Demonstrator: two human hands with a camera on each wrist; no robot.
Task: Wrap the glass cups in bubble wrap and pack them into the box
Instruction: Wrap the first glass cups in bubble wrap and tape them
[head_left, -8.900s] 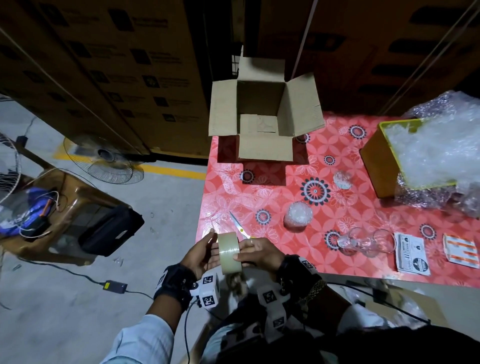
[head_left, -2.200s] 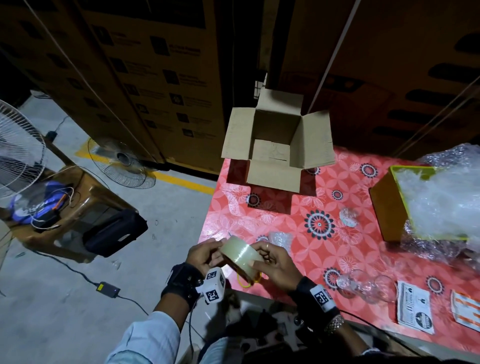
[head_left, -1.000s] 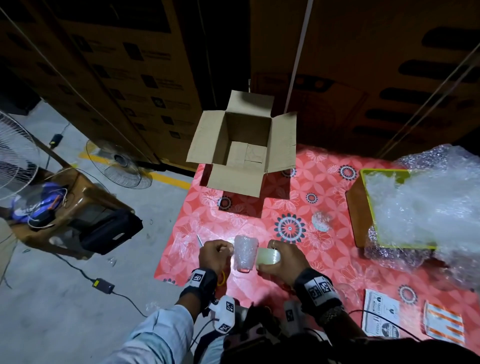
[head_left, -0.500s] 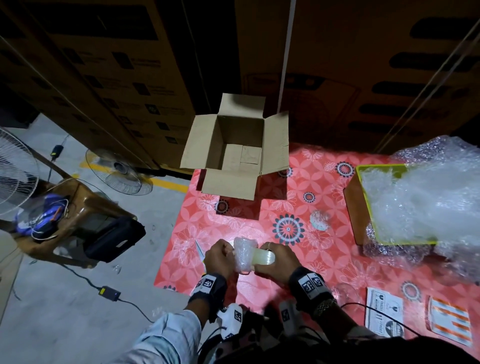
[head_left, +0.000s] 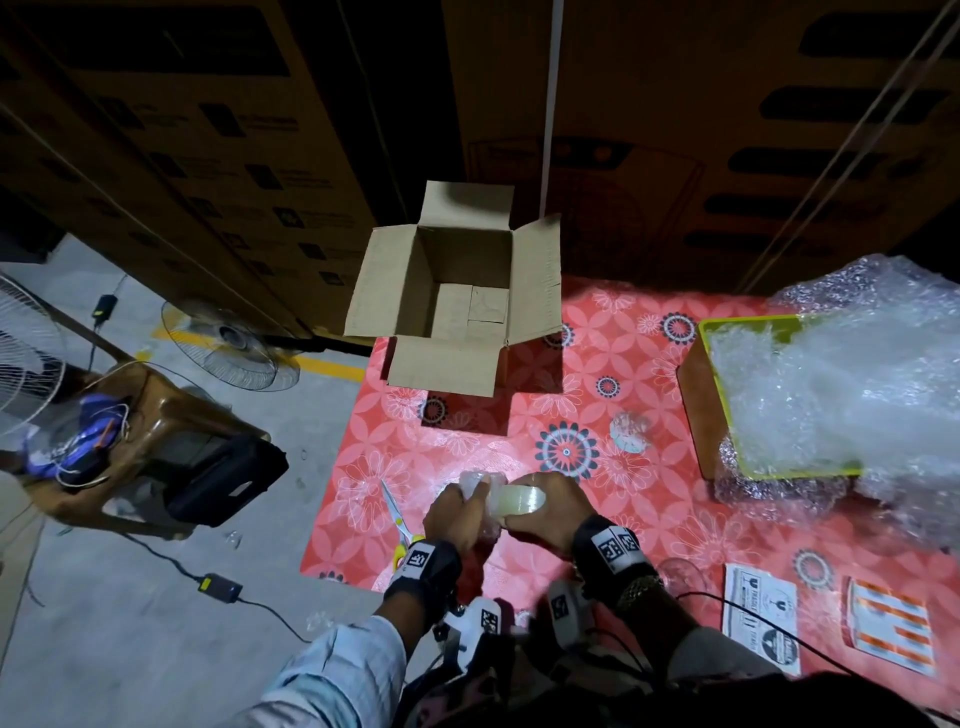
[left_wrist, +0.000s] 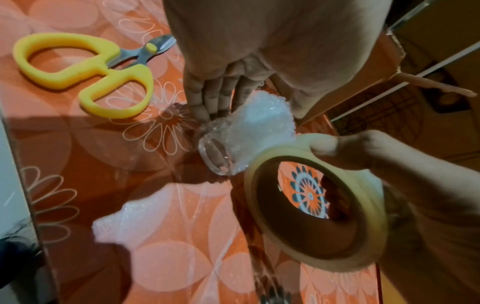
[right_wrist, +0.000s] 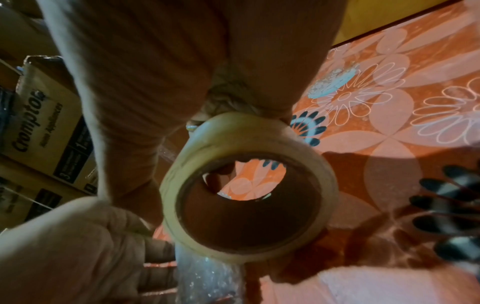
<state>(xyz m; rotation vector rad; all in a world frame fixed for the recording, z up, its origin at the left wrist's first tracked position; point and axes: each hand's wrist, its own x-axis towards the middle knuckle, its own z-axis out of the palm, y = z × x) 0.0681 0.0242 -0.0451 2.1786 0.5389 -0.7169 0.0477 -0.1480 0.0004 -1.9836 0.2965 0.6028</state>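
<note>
L hand (head_left: 457, 512) grips bubble-wrapped glass cup (left_wrist: 241, 131), fingers (left_wrist: 207, 96) laid along its side, cup tilted above red floral tablecloth (head_left: 597, 364). R hand (head_left: 545, 512) grips tape roll (left_wrist: 311, 209), thumb over rim, roll touching the wrap. Yellow scissors (left_wrist: 85, 67) lie flat just L of L hand. Open cardboard box (head_left: 457, 296) sits at far table edge, well apart from hands. Loose bubble wrap (head_left: 841, 395) heaped in yellow tray (head_left: 711, 384) at R.
</note>
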